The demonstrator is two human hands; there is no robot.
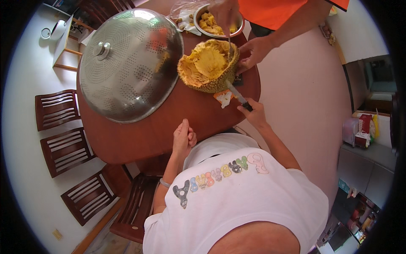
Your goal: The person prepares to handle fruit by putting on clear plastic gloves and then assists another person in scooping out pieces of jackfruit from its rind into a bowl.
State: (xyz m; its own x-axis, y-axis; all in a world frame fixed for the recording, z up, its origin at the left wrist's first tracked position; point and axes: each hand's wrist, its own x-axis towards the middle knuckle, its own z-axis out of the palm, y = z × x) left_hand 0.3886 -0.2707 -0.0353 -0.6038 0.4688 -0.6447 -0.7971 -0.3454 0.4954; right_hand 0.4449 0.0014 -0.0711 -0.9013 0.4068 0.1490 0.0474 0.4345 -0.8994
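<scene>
My right hand (255, 113) grips the black handle of a knife (236, 92). Its blade slants up and left, its tip at the spiny rind of an opened jackfruit (211, 65). Yellow fibrous flesh lines the hollow of the fruit, which faces up. My left hand (185, 138) hovers by the near table edge, fingers curled in and thumb up, with nothing visible in it. Across the table, another person's hand (253, 52) steadies the fruit's right side. That person's other hand (223, 12) holds a thin metal tool (230, 47) down inside the flesh.
A large perforated metal dome cover (127, 70) takes up the left of the wooden table (149, 136). Behind the fruit stands a metal bowl (197, 23) of yellow pieces. A crumpled tissue (225, 99) lies below the fruit. Wooden chairs (65, 152) line the left wall.
</scene>
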